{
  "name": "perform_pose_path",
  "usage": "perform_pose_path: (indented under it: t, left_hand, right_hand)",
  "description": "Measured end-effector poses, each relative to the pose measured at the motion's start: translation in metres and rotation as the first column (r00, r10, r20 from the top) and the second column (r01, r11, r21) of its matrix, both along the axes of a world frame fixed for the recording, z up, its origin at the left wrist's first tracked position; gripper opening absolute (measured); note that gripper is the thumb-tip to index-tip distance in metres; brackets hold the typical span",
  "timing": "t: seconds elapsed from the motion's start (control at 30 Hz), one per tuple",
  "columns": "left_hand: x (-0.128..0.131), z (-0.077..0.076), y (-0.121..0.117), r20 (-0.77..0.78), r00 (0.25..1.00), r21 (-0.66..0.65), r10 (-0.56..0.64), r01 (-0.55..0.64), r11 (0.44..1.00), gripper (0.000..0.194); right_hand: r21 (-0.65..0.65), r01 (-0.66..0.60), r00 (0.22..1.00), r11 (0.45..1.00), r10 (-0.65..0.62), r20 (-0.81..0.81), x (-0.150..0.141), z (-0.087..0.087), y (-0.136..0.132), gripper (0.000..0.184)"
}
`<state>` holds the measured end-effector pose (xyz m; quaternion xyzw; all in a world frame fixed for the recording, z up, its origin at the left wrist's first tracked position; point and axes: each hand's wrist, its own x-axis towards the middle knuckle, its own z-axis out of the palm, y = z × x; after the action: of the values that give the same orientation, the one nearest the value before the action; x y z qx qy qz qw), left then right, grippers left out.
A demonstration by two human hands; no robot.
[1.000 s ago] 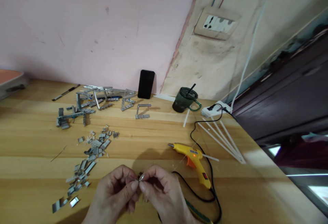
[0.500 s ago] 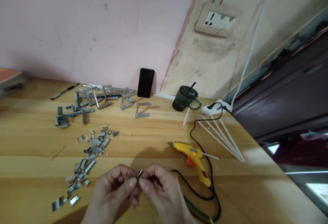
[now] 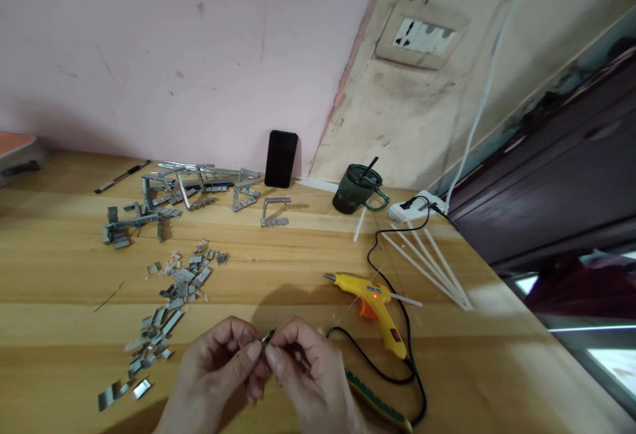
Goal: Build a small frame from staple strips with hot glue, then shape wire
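Observation:
Near the front of the table, my left hand and my right hand meet fingertip to fingertip. Between them they pinch a small shiny metal piece, mostly covered by the thumbs and forefingers. It resembles the loose grey strip pieces scattered to the left. To the right of my hands lies a yellow glue gun, its small orange light lit and a glue stick in its back. Partly behind my right wrist rests a green-handled tool, its head hidden.
Frames built of grey strips stand at the back left, near a pen. A phone leans on the wall. A dark green mug, a power strip and white glue sticks are at the right, with a black cord.
Both hands stay in nearly the same place, still pinching the metal piece, which has tilted slightly and shows less. The view has shifted a little.

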<state>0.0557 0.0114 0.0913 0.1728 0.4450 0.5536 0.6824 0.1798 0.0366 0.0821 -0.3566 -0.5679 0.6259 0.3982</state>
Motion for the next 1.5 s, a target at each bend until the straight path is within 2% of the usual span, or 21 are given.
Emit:
perform_pose_path:
  t: [0.17,0.3,0.33,0.4,0.47,0.57,0.6,0.7,0.77,0.87,1.0,1.07,1.17,1.33,1.4,1.5]
  left_hand:
    - [-0.001,0.0,0.001,-0.035,0.999,-0.014,-0.005,0.004,1.0,0.022]
    - [-0.006,0.004,0.004,-0.07,0.997,0.007,0.029,-0.029,1.0,0.023]
    - [-0.008,0.006,0.006,-0.086,0.995,0.012,0.048,-0.047,0.999,0.023]
    - [-0.012,0.009,0.009,-0.125,0.988,0.035,0.089,-0.085,0.996,0.023]
    - [-0.016,0.011,0.011,-0.162,0.98,0.077,0.112,-0.101,0.992,0.021]
    - [-0.02,0.009,0.013,-0.194,0.974,0.127,0.12,-0.097,0.987,0.017]
    - [-0.021,0.008,0.013,-0.205,0.972,0.137,0.119,-0.091,0.986,0.016]
    - [-0.023,0.004,0.014,-0.242,0.962,0.156,0.126,-0.09,0.984,0.014]
    - [-0.024,0.003,0.016,-0.263,0.956,0.16,0.133,-0.093,0.983,0.014]
    - [-0.026,0.002,0.02,-0.281,0.948,0.153,0.15,-0.11,0.982,0.018]
    - [-0.026,0.003,0.023,-0.301,0.942,0.121,0.149,-0.117,0.986,0.021]
    - [-0.027,0.003,0.023,-0.302,0.944,0.105,0.133,-0.106,0.989,0.021]
    - [-0.028,0.001,0.023,-0.3,0.945,0.089,0.127,-0.105,0.99,0.021]
    - [-0.029,-0.002,0.024,-0.288,0.947,0.079,0.14,-0.122,0.989,0.018]
    - [-0.028,-0.003,0.024,-0.276,0.95,0.082,0.146,-0.128,0.988,0.016]
    - [-0.027,-0.003,0.023,-0.269,0.953,0.087,0.137,-0.118,0.989,0.016]
  right_hand:
    - [0.068,-0.009,0.998,0.998,0.004,0.07,0.0,-0.001,0.0,0.018]
    - [0.118,-0.09,0.964,0.989,0.057,0.259,0.013,0.017,0.012,0.015]
    - [0.159,-0.076,0.939,0.984,0.016,0.345,0.019,0.022,0.017,0.012]
    - [0.284,-0.129,0.832,0.95,-0.052,0.553,0.032,0.03,0.026,0.006]
    - [0.338,-0.253,0.66,0.906,-0.093,0.745,0.042,0.031,0.03,0.009]
    - [0.253,-0.454,0.387,0.854,-0.066,0.92,0.048,0.017,0.024,0.004]
    - [0.236,-0.486,0.319,0.842,-0.081,0.944,0.048,0.012,0.021,0.011]
    - [0.193,-0.505,0.199,0.841,-0.105,0.974,0.045,0.001,0.012,0.03]
    - [0.177,-0.494,0.202,0.851,-0.085,0.976,0.042,0.001,0.013,0.029]
    - [0.219,-0.441,0.305,0.87,-0.084,0.949,0.036,0.005,0.021,0.015]
    - [0.241,-0.389,0.438,0.889,-0.052,0.897,0.02,0.002,0.036,0.009]
    - [0.24,-0.403,0.474,0.883,-0.023,0.88,0.013,-0.002,0.042,0.005]
    - [0.26,-0.387,0.508,0.885,-0.031,0.861,0.012,0.0,0.051,0.009]
    - [0.325,-0.279,0.531,0.904,-0.136,0.836,0.023,0.02,0.062,0.01]
    - [0.311,-0.345,0.504,0.886,-0.105,0.857,0.023,0.02,0.061,0.004]
    - [0.265,-0.474,0.446,0.839,-0.031,0.895,0.017,0.009,0.055,0.003]
